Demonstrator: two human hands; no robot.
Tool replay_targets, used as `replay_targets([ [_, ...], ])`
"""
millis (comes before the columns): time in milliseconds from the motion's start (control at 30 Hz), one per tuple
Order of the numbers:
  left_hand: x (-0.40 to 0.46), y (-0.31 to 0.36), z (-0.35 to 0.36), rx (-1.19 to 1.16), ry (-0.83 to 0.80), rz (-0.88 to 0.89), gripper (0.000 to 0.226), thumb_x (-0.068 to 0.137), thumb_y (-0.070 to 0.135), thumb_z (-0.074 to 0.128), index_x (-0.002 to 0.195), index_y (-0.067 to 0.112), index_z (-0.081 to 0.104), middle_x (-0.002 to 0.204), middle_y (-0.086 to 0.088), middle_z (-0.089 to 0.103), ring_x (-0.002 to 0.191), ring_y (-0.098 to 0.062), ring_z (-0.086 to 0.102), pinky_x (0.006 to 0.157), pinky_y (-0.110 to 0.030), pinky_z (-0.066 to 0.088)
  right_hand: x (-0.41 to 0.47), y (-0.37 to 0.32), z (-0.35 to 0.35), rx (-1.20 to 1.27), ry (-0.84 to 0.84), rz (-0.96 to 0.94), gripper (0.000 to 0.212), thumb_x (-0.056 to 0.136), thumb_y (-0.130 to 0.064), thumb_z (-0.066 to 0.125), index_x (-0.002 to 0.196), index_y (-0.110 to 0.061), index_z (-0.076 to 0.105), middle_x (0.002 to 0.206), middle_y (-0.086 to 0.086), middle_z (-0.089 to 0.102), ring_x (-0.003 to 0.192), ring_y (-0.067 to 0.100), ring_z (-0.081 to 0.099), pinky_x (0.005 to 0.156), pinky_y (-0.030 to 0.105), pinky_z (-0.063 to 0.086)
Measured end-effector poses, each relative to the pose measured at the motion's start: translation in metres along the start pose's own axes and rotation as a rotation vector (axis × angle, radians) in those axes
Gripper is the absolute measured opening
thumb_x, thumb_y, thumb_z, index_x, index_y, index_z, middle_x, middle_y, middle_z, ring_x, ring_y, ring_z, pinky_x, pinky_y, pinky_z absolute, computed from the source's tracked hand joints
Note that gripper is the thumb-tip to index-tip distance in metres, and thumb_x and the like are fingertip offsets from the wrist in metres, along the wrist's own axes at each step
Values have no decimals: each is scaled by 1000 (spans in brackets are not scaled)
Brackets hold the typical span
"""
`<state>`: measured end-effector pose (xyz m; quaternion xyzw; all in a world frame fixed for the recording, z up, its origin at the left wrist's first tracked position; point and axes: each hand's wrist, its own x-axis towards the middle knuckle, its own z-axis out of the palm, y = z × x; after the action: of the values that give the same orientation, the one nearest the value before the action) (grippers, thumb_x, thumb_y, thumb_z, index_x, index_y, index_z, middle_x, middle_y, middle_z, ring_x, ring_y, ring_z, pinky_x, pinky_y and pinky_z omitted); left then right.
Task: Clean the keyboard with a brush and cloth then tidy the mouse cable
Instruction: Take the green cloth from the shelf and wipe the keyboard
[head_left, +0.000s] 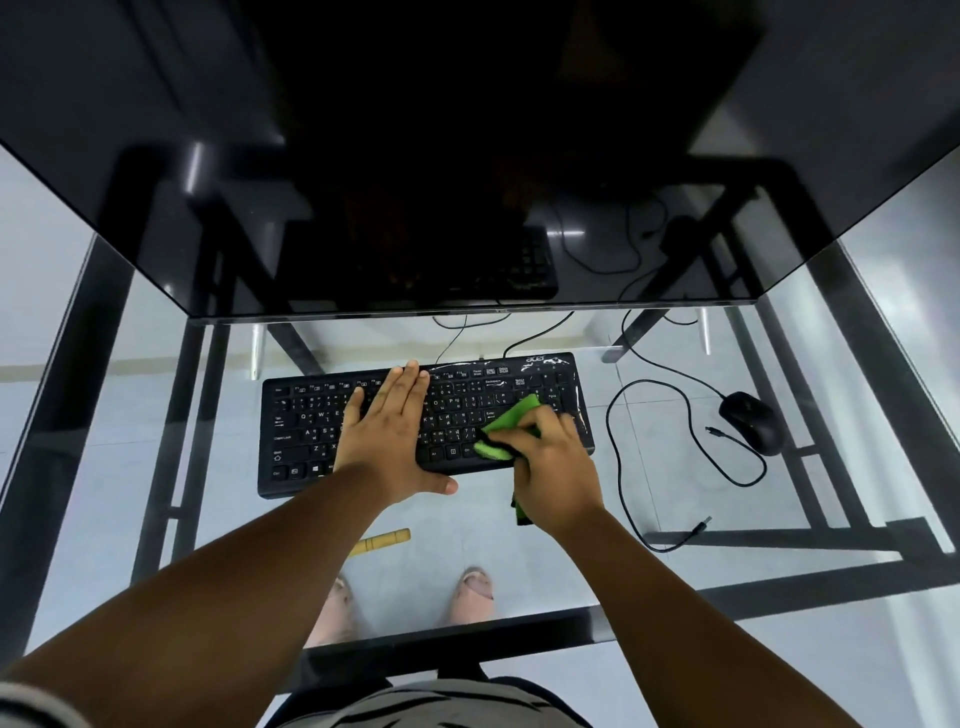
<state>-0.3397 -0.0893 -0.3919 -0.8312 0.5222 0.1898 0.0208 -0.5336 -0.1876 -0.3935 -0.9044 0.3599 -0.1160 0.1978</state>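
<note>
Two hands I see: flat left hand (387, 431) presses the black plastic keyboard (311, 415); right hand (553, 462) clutches a crumpled green cloth (506, 423).

Dim, cool light; the dark monitor (467, 156) mirrors the desk; wide-angle bending at edges; foreground forearms slightly soft.

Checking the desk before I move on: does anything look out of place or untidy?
Yes. The black mouse's cable sprawls in loose loops over the glass desk, its plug lying unconnected near the front edge.
</note>
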Motion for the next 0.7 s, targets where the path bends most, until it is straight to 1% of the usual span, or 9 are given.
replay_targets([
  [67, 0, 0, 0, 1, -3, -2, 140, 55, 88, 58, 153, 22, -16, 159, 8, -25, 147, -10, -21, 120, -48, -6, 2, 4, -2, 0, 52, 108, 42, 79, -2, 58, 106, -30, 72, 104, -2, 51, 96, 22, 45, 57, 33, 52],
  [133, 0, 0, 0, 3, -3, -2, 140, 55, 88, 58, 153, 22, -16, 159, 8, -25, 147, -10, -20, 120, -48, -6, 3, 2, -1, 2, 87, 165, 45, 77, 1, 57, 108, -29, 71, 107, -2, 50, 97, 23, 44, 62, 34, 53],
  [267, 0, 0, 0, -2, 0, -2, 140, 54, 89, 57, 153, 22, -16, 160, 8, -24, 147, -10, -20, 120, -48, -5, 1, -8, 4, 18, 24, 34, 46, 81, -1, 56, 114, -30, 70, 105, -2, 50, 93, 21, 42, 68, 32, 50],
  [333, 0, 0, -1, -2, 1, -1, 140, 54, 88, 58, 153, 22, -16, 160, 8, -24, 147, -10, -20, 120, -48, -5, 3, -6, 2, 29, -25, -28, 44, 81, -2, 56, 111, -30, 71, 102, -3, 51, 92, 21, 43, 69, 32, 50],
  [400, 0, 0, -1, 0, 3, 1, 139, 55, 88, 58, 153, 22, -16, 160, 8, -24, 147, -11, -20, 120, -48, -6, 4, 2, -2, 33, -31, -38, 44, 79, -1, 56, 105, -32, 73, 100, -5, 51, 92, 20, 44, 69, 30, 49],
  [467, -2, 0, -1, 8, 7, 8, 138, 56, 89, 55, 153, 21, -16, 160, 6, -24, 147, -12, -21, 120, -48, -6, 1, 13, -6, 55, 61, 34, 41, 77, -2, 55, 100, -29, 74, 99, -4, 53, 93, 21, 47, 71, 29, 49],
  [567, -2, 5, -3, -11, 30, 2, 136, 56, 93, 48, 154, 20, -12, 162, 4, -17, 148, -15, -17, 120, -48, -5, -8, 34, -12, 121, 269, 247, 41, 76, 1, 56, 103, -25, 74, 106, 1, 56, 95, 26, 50, 80, 34, 50],
  [633, 0, 11, -5, -30, 52, -2, 137, 54, 94, 49, 154, 20, -9, 162, 2, -11, 149, -18, -12, 121, -48, -3, -15, 44, -16, 87, 284, 318, 40, 76, 1, 60, 105, -24, 73, 109, 1, 57, 95, 27, 50, 75, 39, 53],
  [700, 4, 18, -5, -20, 48, 16, 139, 53, 92, 52, 154, 20, -10, 163, 2, -10, 149, -18, -11, 120, -48, -4, -20, 50, -18, 52, 224, 322, 40, 77, -1, 60, 106, -26, 72, 111, -3, 58, 95, 25, 51, 67, 38, 54],
])
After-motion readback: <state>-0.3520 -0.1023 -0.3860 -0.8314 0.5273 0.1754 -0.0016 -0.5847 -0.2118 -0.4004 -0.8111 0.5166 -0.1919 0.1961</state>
